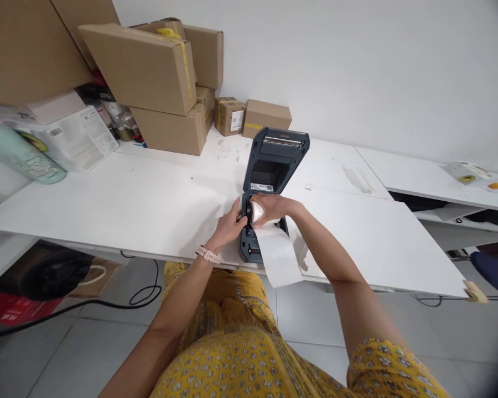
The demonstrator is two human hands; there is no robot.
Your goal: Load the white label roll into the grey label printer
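Observation:
A dark grey label printer (pixel 279 160) stands on the white table with its lid raised. Inside its bay sits a white paper roll (pixel 257 212), its loose strip (pixel 280 257) hanging over the table's front edge. My right hand (pixel 268 208) is wrapped over the roll from the right. Against the left side of the printer rests my left hand (pixel 229 224), thumb and fingers apart, with nothing held in it. A pink watch band is on my left wrist.
Cardboard boxes (pixel 149 66) are stacked at the back left, with two small boxes (pixel 266 117) behind the printer. A green bottle (pixel 25 155) lies tilted at the far left. The white table (pixel 108 204) ends just before my body.

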